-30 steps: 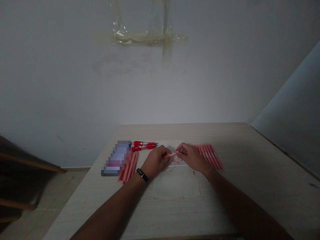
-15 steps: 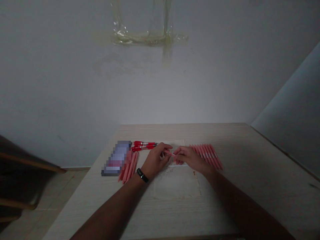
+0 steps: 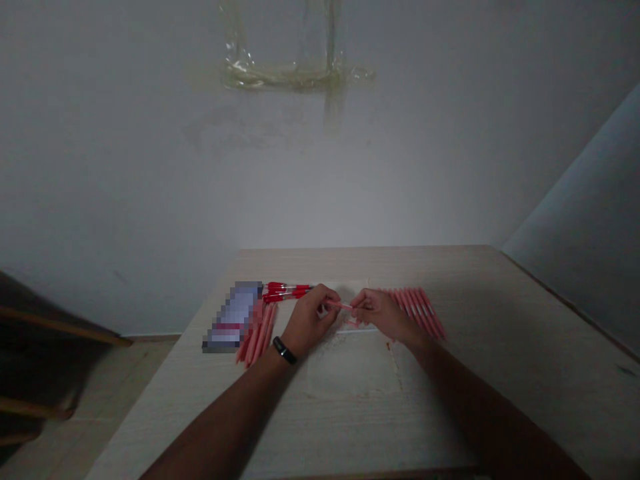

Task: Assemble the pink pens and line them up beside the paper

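My left hand (image 3: 311,319) and my right hand (image 3: 379,312) meet over the middle of a light wooden table (image 3: 450,373), fingers pinched on the two ends of one thin pink pen part (image 3: 339,305) held between them. A row of several pink pens (image 3: 419,310) lies just right of my right hand. Left of my left hand, several pink pen barrels (image 3: 259,332) rest in a loose bundle. Behind them lie a few red pens (image 3: 289,291). A black band sits on my left wrist.
A blurred flat box (image 3: 233,317) lies at the table's far left, beside the pink barrels. A pale wall with old tape marks stands behind the table. Dark wooden furniture (image 3: 35,353) shows at the left edge.
The pink pen part has risen slightly off the table between my hands and both hands have drawn closer around it. Everything else lies where it was.
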{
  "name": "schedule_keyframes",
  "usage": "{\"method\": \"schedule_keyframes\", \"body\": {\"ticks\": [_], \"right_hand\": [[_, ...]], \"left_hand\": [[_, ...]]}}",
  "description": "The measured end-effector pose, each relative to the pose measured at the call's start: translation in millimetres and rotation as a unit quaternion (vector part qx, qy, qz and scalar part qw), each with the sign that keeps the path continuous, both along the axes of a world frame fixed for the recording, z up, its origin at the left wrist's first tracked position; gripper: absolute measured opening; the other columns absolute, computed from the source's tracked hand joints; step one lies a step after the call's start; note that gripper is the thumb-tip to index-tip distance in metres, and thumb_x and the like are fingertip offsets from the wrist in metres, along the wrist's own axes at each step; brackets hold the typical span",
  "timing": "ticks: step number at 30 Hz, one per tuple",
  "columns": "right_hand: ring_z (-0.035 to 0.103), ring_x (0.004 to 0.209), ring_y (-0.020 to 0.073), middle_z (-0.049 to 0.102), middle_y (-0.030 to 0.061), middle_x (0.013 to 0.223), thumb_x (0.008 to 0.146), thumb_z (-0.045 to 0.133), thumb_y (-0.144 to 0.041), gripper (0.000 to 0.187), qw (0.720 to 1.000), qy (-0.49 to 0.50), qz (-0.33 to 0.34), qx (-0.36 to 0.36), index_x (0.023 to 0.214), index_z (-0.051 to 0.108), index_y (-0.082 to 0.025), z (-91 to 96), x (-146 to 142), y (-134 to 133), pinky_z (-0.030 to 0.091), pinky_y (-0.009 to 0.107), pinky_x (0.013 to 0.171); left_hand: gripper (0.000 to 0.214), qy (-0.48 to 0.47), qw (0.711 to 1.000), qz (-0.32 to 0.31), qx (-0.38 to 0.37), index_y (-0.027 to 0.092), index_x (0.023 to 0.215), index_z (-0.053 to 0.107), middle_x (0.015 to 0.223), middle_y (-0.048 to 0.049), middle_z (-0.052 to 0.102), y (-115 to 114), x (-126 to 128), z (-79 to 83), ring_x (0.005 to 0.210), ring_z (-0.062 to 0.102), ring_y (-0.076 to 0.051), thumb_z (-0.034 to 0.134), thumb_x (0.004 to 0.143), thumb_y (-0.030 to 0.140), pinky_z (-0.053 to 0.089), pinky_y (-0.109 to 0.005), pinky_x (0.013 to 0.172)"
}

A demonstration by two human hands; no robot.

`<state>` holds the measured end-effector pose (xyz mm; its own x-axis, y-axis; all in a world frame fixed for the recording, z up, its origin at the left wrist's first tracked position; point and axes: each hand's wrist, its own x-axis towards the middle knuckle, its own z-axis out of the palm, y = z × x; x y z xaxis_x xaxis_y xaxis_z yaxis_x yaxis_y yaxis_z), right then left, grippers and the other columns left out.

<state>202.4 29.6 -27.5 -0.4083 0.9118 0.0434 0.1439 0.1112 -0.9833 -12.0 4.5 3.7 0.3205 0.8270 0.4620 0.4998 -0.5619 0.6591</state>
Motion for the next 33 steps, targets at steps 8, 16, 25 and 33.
{"method": "schedule_keyframes", "body": {"ticks": [8,16,25,33], "right_hand": [[0.059,0.068,0.0133,0.063,-0.0005,0.074,0.084,0.065,-0.026,0.009,0.988,-0.088,-0.055,0.115,0.085,0.062,-0.018,6.8,2,-5,0.042,0.023,0.058],[0.059,0.076,0.0136,0.062,0.0009,0.083,0.083,0.067,-0.014,0.005,0.934,-0.250,-0.054,0.250,0.082,0.063,-0.018,12.2,-4,-12,0.043,0.025,0.070],[0.057,0.085,0.0159,0.060,0.0020,0.086,0.083,0.066,-0.015,0.005,0.920,-0.294,-0.004,0.258,0.081,0.064,-0.019,10.6,-18,-23,0.044,0.026,0.074],[0.056,0.082,0.0158,0.059,0.0017,0.085,0.083,0.065,-0.014,0.006,0.906,-0.319,0.010,0.280,0.081,0.064,-0.019,9.6,-21,-21,0.041,0.026,0.074]], "left_hand": [[0.021,0.068,0.997,-0.004,-0.034,0.018,0.100,0.064,0.086,-0.0031,0.065,5,-2,-11.1,0.076,0.057,-0.015,0.061,0.080,0.013,0.042,-0.025,0.066],[0.016,0.114,0.991,0.061,-0.043,0.018,0.097,0.068,0.088,-0.0050,0.069,8,-6,-19.0,0.075,0.060,-0.016,0.060,0.084,0.019,0.042,-0.026,0.066],[0.015,0.118,0.989,0.064,-0.058,0.019,0.094,0.069,0.078,-0.0030,0.068,10,-6,-20.7,0.068,0.059,-0.015,0.060,0.087,0.029,0.041,-0.026,0.062],[0.014,0.118,0.989,0.071,-0.055,0.017,0.091,0.068,0.077,-0.0032,0.067,8,-5,-21.1,0.067,0.058,-0.015,0.062,0.086,0.029,0.038,-0.024,0.059]]}}
